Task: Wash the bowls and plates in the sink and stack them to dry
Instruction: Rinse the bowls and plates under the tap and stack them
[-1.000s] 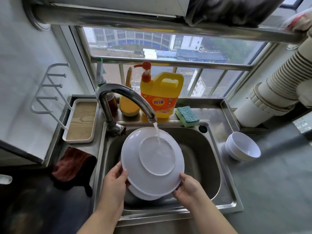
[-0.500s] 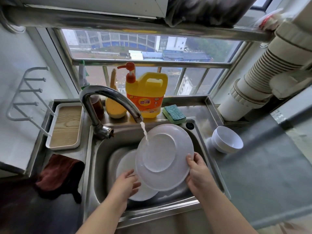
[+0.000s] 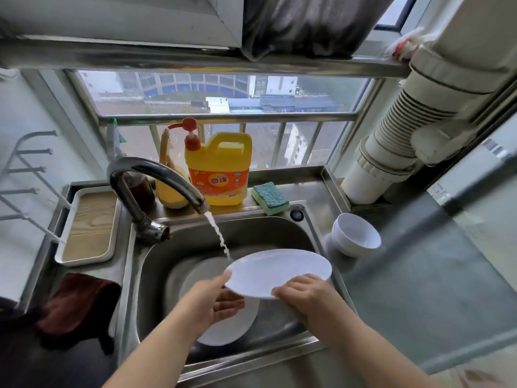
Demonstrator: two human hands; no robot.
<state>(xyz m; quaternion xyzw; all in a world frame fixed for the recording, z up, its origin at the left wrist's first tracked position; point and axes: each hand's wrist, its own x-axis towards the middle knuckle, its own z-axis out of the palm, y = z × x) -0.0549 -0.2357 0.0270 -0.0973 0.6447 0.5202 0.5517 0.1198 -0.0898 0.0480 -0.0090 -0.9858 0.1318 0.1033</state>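
Note:
I hold a white plate (image 3: pixel 277 271) nearly flat above the right half of the steel sink (image 3: pixel 251 233). My right hand (image 3: pixel 303 294) grips its near rim with the fingers curled over the top. My left hand (image 3: pixel 215 299) touches the plate's left rim with thumb and fingers. A second white plate (image 3: pixel 221 329) lies in the basin under my left hand, partly hidden. Water runs from the curved faucet (image 3: pixel 156 177) and falls just past the held plate's left edge. White bowls (image 3: pixel 356 233) stand nested on the counter to the right of the sink.
A yellow detergent jug (image 3: pixel 221 169), a green sponge (image 3: pixel 270 197) and bottles line the ledge behind the sink. A wood-lined tray (image 3: pixel 88 225) and a dark red cloth (image 3: pixel 78 303) lie to the left. White ribbed ducting (image 3: pixel 405 141) rises at the right.
The plate has tipped from upright under the stream to nearly flat and has moved right and lower. My left hand left the lower plate and now touches the held plate's rim.

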